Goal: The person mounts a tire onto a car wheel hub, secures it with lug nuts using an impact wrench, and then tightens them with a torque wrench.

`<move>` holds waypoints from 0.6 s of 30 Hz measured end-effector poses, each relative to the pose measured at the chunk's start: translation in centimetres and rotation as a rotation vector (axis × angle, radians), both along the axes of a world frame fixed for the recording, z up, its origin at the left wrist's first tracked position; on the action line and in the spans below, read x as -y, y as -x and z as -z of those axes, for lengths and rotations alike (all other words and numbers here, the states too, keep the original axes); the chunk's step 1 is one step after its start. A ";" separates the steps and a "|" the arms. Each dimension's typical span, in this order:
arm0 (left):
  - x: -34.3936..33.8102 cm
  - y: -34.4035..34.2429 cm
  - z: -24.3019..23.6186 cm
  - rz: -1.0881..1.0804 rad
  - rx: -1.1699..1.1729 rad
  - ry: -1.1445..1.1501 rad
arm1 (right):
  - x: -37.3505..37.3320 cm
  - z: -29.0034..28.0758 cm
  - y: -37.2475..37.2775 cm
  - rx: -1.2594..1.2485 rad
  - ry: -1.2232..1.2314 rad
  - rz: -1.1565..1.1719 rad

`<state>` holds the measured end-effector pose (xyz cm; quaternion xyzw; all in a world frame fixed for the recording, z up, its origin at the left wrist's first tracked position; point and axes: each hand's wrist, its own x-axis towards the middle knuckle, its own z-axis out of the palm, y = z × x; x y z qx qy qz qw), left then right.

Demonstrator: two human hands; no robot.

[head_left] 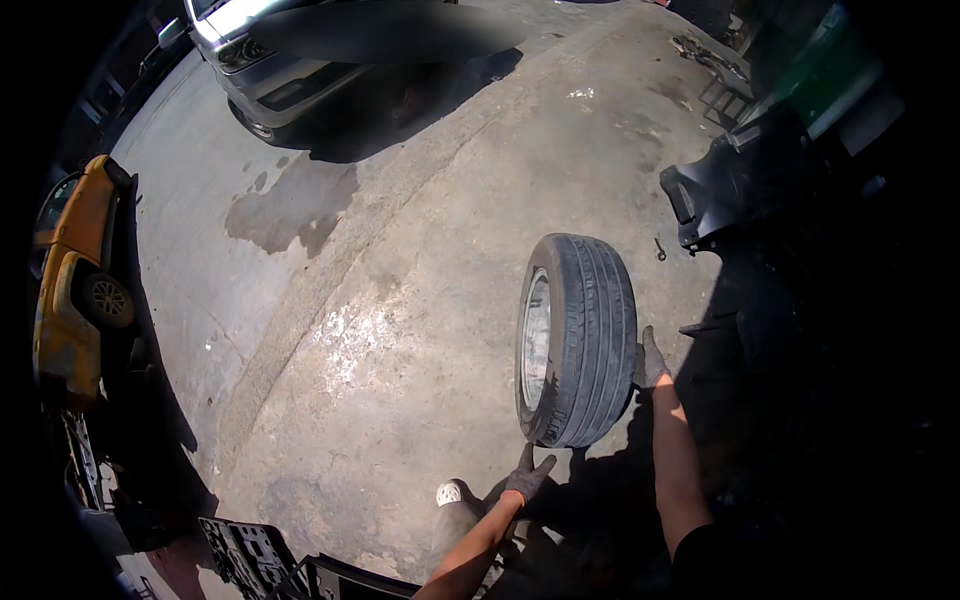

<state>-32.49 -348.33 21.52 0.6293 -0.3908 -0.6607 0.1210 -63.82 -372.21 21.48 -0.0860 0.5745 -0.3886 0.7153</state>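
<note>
A sunlit concrete floor (430, 270) spreads under everything, with a silver car (292, 96) at the far side and a yellow car (82, 235) along the left. A black panel (735, 190) lies at the right, partly in shade. Between them, just in front of the person, a wheel (598, 340) looks upright on its tread, its metal rim (537, 338) facing left.

The right hand (652, 368), gloved, is beside the tread's right side, fingers stretched rather than curled; deep shade hides whether the palm presses on the rubber. The left hand (530, 482) is at the near lower edge, fingers spread wide, not clasped round anything.

To handle it well, I would keep both palms flat on the tread, push evenly, and correct any lean early, since a tyre this heavy likely tips sideways fast. Fingers should stay out from under it, and its path clear of the small metal piece (660, 249).
</note>
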 end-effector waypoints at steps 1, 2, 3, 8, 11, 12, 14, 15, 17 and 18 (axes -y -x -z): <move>6.3 1.4 -1.6 0.011 -0.133 -0.136 | -0.4 3.0 3.7 0.128 -0.125 0.140; 12.1 2.1 -0.9 0.014 -0.045 -0.072 | -0.4 4.6 5.8 -0.250 -0.287 0.005; 18.8 1.9 0.8 0.050 0.006 0.094 | 4.2 4.6 4.2 -0.513 -0.269 -0.054; 59.1 3.5 -0.6 -0.093 -0.085 0.178 | 30.9 5.6 0.7 -1.104 -0.133 0.077; 78.7 2.5 1.6 0.006 -0.104 0.164 | 48.0 7.9 2.2 -0.998 -0.162 0.250; 84.9 0.3 5.0 -0.058 -0.102 0.084 | 55.3 8.9 1.2 -0.912 -0.146 0.285; 96.7 1.4 6.8 -0.221 -0.185 0.186 | 68.4 9.5 4.3 -0.831 -0.122 0.392; 103.8 3.0 5.8 -0.136 -0.153 0.060 | 74.5 10.0 6.6 -0.805 -0.097 0.444; 117.2 4.2 5.8 0.150 -0.058 0.161 | 88.4 11.3 8.3 -0.731 -0.012 0.464; 124.7 5.9 5.3 0.144 -0.087 0.108 | 95.2 11.9 9.5 -0.687 0.042 0.444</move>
